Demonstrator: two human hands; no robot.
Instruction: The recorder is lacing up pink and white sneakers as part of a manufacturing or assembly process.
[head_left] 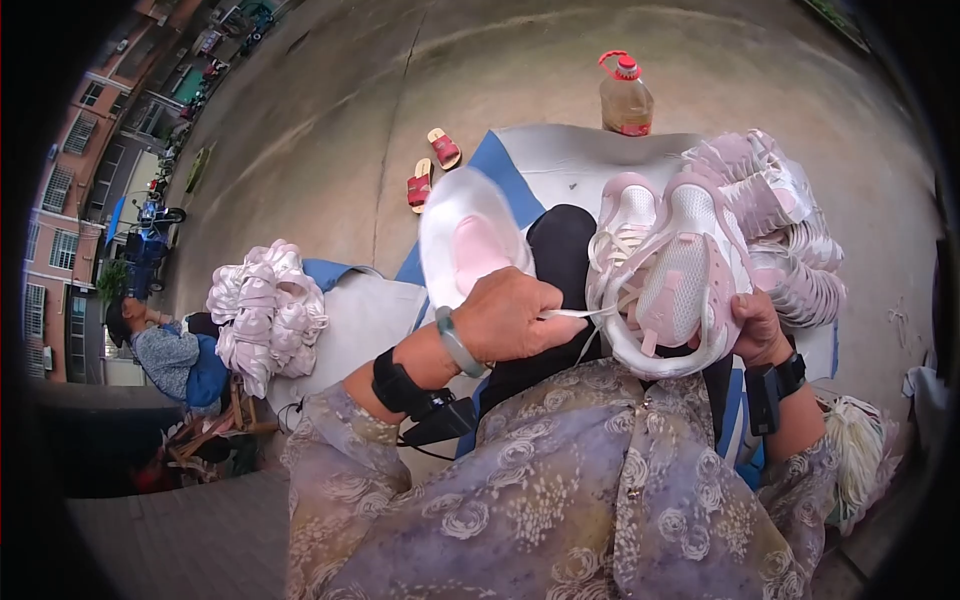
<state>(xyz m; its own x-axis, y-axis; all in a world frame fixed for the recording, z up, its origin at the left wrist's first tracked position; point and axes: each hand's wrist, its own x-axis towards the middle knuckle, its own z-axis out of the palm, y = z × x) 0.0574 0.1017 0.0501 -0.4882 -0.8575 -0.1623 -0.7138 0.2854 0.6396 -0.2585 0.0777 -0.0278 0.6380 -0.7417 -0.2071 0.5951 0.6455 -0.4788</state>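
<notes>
My right hand (760, 328) grips the side of a white and pink sneaker (668, 300) in front of me. My left hand (512, 312) is closed in a pinch on a white shoelace (580, 313) that runs taut to that sneaker's eyelets. A second pale sneaker (630, 215), with beige lacing, lies against the first on its left. Just beyond my left hand is a slightly blurred white piece with a pink middle (480, 250), partly hidden by the hand; I cannot make out exactly what it is.
Piles of pink-white shoe parts sit at the right (790, 220) and left (268, 315) on a white and blue sheet (560, 150). Ahead are a red-capped bottle (627, 100) and red sandals (443, 148). White laces (860, 450) hang at right; another person (180, 355) sits far left.
</notes>
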